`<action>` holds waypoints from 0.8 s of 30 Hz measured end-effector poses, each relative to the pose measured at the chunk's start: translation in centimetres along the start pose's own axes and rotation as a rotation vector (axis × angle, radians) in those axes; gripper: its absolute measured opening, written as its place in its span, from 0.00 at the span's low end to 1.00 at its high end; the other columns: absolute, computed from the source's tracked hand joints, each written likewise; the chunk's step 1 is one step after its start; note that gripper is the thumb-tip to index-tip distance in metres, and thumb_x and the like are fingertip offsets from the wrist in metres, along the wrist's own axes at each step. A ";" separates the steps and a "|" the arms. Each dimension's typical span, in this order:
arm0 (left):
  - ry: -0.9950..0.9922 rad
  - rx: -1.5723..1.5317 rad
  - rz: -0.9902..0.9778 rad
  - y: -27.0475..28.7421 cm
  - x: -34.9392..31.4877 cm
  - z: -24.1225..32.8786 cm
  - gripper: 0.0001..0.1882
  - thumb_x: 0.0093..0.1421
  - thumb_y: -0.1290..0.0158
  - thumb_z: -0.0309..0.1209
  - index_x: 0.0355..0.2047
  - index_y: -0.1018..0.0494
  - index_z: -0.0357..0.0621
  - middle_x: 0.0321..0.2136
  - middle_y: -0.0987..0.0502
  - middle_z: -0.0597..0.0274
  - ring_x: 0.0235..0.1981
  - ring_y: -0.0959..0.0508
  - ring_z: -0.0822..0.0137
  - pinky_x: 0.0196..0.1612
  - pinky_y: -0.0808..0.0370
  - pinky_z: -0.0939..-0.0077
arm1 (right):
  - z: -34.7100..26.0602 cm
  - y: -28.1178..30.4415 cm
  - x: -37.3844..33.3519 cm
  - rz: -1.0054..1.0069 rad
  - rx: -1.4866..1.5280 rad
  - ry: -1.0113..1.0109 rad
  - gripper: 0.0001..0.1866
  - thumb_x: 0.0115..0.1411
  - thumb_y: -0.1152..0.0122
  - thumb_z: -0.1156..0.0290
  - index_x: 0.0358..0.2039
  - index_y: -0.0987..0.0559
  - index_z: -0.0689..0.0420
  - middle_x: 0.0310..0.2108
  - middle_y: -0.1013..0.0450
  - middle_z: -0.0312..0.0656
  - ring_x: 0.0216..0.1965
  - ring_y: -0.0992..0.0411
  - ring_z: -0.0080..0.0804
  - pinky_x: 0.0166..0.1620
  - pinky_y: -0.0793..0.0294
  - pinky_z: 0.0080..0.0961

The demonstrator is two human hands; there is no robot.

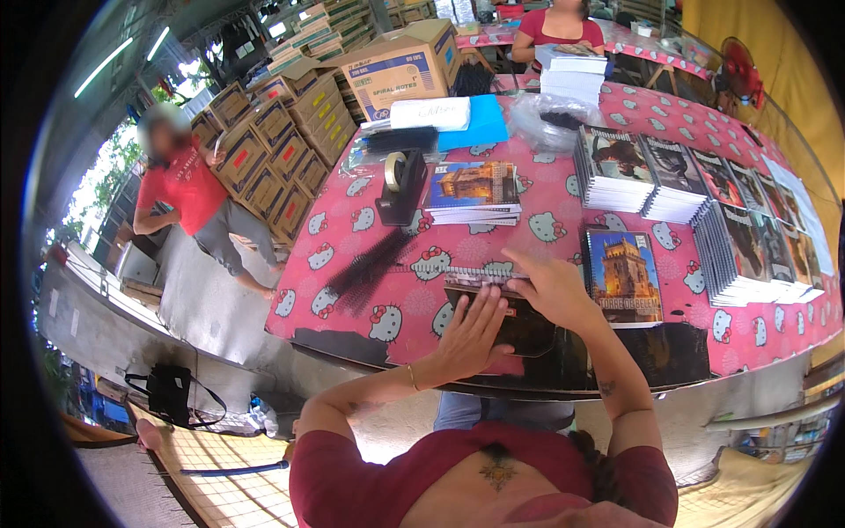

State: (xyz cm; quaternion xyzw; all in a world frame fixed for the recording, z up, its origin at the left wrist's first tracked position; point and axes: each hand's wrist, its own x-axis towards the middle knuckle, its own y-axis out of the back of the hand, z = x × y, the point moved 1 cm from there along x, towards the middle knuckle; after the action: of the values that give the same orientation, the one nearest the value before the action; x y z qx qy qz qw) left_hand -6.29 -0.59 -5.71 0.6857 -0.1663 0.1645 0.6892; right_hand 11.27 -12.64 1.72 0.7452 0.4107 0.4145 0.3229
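While resting the left hand (473, 327) flat on a dark notebook (528, 329), is reaching the right hand (554, 289) over the right end of its wire coil (475, 272). Is spreading the left fingers long across the cover, clenching nothing, just lying on top. Is holding the right thumb and forefinger apart at the coil end; cannot tell whether pinching wire or merely touching, with the undersides hidden.

Is lying on the pink table (547, 225), to the right of the tape dispenser (400, 198) and nearer the body, close to the front edge. Is showing a black, glossy-looking cover with a small reddish mark beside the left fingers, a rounded near right corner and a paler greyish-pink strip just under the coil. Is carrying the coil along the far edge, seemingly running out past the left corner. Is disappearing partly under both hands, too covered for reading the whole design.

Also seeing, going by the dispenser: loose black coils (368, 271) just on the near side; a notebook stack (475, 192) with an old stone building on top, just to the right; a tower-covered notebook (625, 275) farther right and nearer; dark-covered notebook stacks (618, 167) well to the right; a blue sheet (480, 125) beyond, rightward.
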 end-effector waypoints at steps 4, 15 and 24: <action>0.116 0.172 0.060 2.5 5.3 -1.7 0.49 0.58 0.44 0.56 0.66 0.43 0.26 0.69 0.45 0.33 0.73 0.47 0.38 0.69 0.53 0.32 | -0.5 0.7 -0.4 -0.011 0.049 -0.038 0.29 0.60 0.33 0.67 0.61 0.29 0.54 0.41 0.20 0.48 0.42 0.22 0.53 0.41 0.24 0.46; -0.005 0.120 -0.056 2.3 5.8 -0.3 0.47 0.58 0.44 0.55 0.67 0.42 0.30 0.68 0.41 0.35 0.70 0.42 0.37 0.68 0.48 0.33 | 3.7 -2.0 -5.2 0.198 0.907 -0.368 0.14 0.63 0.34 0.76 0.48 0.22 0.62 0.39 0.21 0.36 0.40 0.26 0.19 0.46 0.26 0.21; -0.108 0.175 -0.080 1.3 4.3 1.4 0.49 0.56 0.43 0.58 0.65 0.39 0.29 0.65 0.38 0.32 0.69 0.40 0.39 0.67 0.48 0.32 | 4.4 -3.1 -5.0 0.145 1.080 -0.279 0.14 0.66 0.37 0.75 0.52 0.23 0.62 0.39 0.22 0.33 0.40 0.28 0.17 0.46 0.27 0.19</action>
State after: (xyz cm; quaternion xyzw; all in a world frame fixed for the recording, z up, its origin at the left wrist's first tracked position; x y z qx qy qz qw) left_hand -3.04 -2.01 -2.53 0.7571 -0.1607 0.1137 0.6229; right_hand 12.47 -16.25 -4.52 0.8788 0.4655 0.0640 -0.0826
